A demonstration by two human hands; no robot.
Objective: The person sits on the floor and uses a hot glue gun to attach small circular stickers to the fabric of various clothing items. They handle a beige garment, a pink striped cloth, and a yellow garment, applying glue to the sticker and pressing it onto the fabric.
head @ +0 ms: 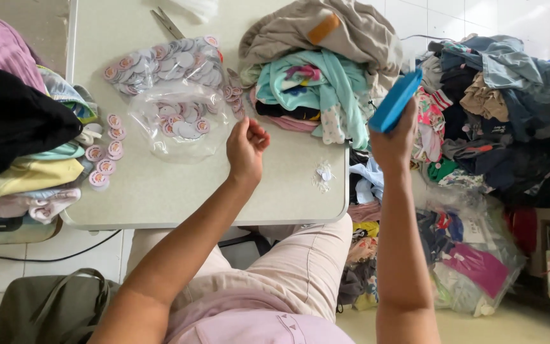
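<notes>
We sit at a pale table point(160, 191) and look down at our two hands. Our right hand point(394, 141) is closed tight around a blue flat thing point(394, 102) and holds it up, past the right edge of the table. Our left hand point(246, 148) is curled up, with the fingertips pinched together, over the table top. We cannot tell if something tiny is in it.

Just beside the left hand lies a clear plastic bag point(176, 124) with round pink and white stickers point(183, 121) inside. More round stickers lie in a heap point(163, 64) behind the bag, and a few sit near the left edge point(104, 159). Scissors point(167, 22) lie at the far end. A small white scrap point(323, 175) rests near the right edge.

Folded clothes point(27, 146) are stacked on the left. A teal and tan pile of clothes point(319, 70) sits at the top right of the table. More clothes point(498, 114) cover the floor on the right, and a see-through bag of clothes point(472, 261) is beside our knee. The floor has white tiles point(84, 245).
</notes>
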